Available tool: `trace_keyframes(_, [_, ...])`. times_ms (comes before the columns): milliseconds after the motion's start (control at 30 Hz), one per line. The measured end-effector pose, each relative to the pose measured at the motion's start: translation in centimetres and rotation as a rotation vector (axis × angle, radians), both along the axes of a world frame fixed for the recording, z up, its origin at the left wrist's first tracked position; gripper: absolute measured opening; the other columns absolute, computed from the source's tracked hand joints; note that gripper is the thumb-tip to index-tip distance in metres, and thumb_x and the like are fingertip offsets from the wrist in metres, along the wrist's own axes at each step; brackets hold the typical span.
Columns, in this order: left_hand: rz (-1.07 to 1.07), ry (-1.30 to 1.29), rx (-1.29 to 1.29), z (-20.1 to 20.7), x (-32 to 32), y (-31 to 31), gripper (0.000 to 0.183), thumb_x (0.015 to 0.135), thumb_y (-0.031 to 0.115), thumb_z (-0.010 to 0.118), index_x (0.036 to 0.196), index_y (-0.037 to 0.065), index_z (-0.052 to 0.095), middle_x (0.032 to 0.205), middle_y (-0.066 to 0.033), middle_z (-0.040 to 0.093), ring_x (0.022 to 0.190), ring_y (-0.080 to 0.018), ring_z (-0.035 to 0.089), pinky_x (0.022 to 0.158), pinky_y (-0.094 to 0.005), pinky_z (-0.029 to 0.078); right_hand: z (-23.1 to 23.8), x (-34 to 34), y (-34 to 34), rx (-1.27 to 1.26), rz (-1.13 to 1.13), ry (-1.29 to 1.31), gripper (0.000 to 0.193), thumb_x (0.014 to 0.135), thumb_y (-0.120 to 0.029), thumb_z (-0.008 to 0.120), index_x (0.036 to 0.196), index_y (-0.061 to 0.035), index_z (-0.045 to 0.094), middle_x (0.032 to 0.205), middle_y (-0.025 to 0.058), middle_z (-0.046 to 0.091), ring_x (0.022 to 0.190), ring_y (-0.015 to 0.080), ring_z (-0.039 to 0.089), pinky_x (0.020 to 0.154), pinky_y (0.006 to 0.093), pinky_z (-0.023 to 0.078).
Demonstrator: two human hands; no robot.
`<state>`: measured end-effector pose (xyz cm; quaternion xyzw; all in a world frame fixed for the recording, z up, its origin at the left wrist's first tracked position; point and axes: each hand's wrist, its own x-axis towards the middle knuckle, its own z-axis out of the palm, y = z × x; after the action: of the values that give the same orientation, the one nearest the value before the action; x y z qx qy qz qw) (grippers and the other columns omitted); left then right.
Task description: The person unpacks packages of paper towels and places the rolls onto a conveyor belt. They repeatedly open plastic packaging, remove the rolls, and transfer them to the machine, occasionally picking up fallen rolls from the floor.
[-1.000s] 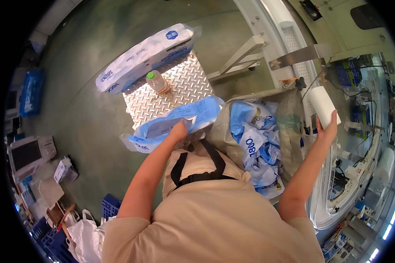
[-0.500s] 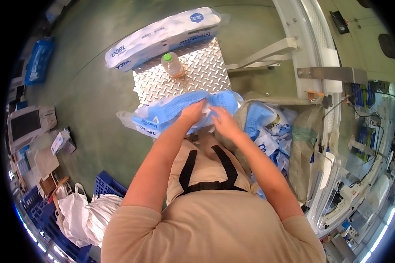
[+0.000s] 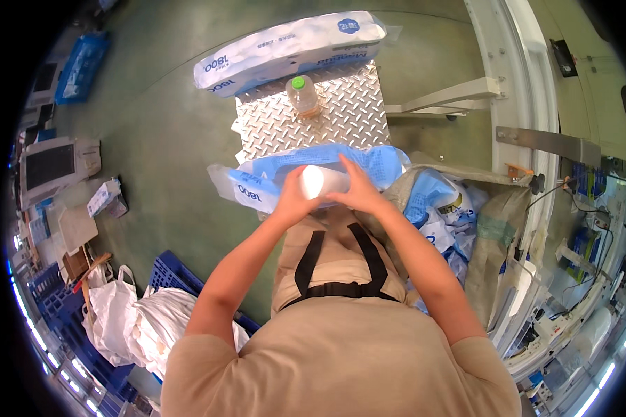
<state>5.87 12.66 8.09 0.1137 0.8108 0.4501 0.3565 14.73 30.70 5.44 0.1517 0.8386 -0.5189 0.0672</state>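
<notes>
A white paper roll (image 3: pixel 325 183) is held between my two hands, at the opening of a blue and white plastic wrapper (image 3: pixel 254 196). My left hand (image 3: pixel 293 199) curls round the roll's left side. On its other side, my right hand (image 3: pixel 362 191) grips with thumb and fingers. The torn wrapper lies across the near edge of a diamond-patterned metal plate (image 3: pixel 355 101), just beyond my lap. Whether more rolls are inside the wrapper is hidden by my hands and the film.
A clear bottle with a green cap (image 3: pixel 304 99) stands on the plate. Behind it lies a long wrapped pack of rolls (image 3: pixel 292 50). To my right, an open woven sack (image 3: pixel 492 229) holds crumpled blue and white wrappers (image 3: pixel 444 215). White bags (image 3: pixel 156 323) lie at lower left.
The white roll has come into view between my hands, which were pulling at the wrapper's opening before. My right hand has closed in on the roll. The whole view has shifted slightly.
</notes>
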Motion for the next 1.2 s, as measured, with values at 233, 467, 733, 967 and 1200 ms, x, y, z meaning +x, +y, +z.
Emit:
trace_keyframes(233, [0.010, -0.389, 0.595, 9.7, -1.0, 1.4, 0.076, 0.069, 0.005, 0.072, 0.133, 0.000, 0.030, 0.131, -0.0131, 0.040, 0.125, -0.0226, 0.037, 0.105, -0.0365, 0.030, 11.4, 2.2, 5.7, -0.406, -0.089, 0.017, 0.071, 0.067, -0.024, 0.079, 0.126, -0.0064, 0.046, 0.125, 0.0122, 0.047, 0.116, 0.0252, 0.045, 0.100, 0.0359, 0.035])
trace_keyframes(467, [-0.233, -0.667, 0.435, 4.8, -2.6, 7.0, 0.040, 0.088, 0.021, 0.053, 0.122, 0.000, 0.050, 0.127, -0.0147, 0.050, 0.119, -0.0213, 0.046, 0.100, -0.0340, 0.035, 19.7, 14.3, 11.5, -0.658, -0.840, 0.354, 0.060, 0.075, -0.022, 0.068, 0.126, -0.0016, 0.043, 0.122, 0.0110, 0.050, 0.113, 0.0248, 0.048, 0.099, 0.0378, 0.038])
trace_keyframes(733, [-0.914, 0.199, -0.347, -7.8, 0.8, 7.9, 0.056, 0.075, 0.005, 0.053, 0.127, 0.003, 0.034, 0.114, -0.0248, 0.053, 0.104, -0.0395, 0.053, 0.088, -0.0460, 0.044, 24.0, 25.1, 21.2, -0.141, -1.708, 0.675, 0.058, 0.082, -0.038, 0.065, 0.123, -0.0016, 0.045, 0.117, 0.0162, 0.051, 0.103, 0.0290, 0.053, 0.084, 0.0410, 0.048])
trace_keyframes(967, [-0.932, 0.329, -0.153, -7.4, 1.9, 9.6, 0.062, 0.070, 0.010, 0.059, 0.125, 0.003, 0.031, 0.113, -0.0258, 0.050, 0.100, -0.0420, 0.053, 0.083, -0.0468, 0.046, 22.3, 25.0, 24.6, -0.216, -1.622, 0.194, 0.069, 0.081, -0.037, 0.067, 0.131, -0.0005, 0.036, 0.122, 0.0181, 0.048, 0.107, 0.0295, 0.051, 0.088, 0.0424, 0.043])
trace_keyframes(1200, [-0.723, 0.366, -0.221, -7.5, 3.3, 10.0, 0.047, 0.069, 0.009, 0.059, 0.111, 0.002, 0.038, 0.102, -0.0235, 0.056, 0.093, -0.0388, 0.057, 0.078, -0.0456, 0.048, 20.3, 13.7, 16.5, 0.270, -1.225, 0.465, 0.042, 0.090, -0.012, 0.055, 0.128, -0.0001, 0.040, 0.116, 0.0154, 0.055, 0.103, 0.0189, 0.055, 0.090, 0.0288, 0.042])
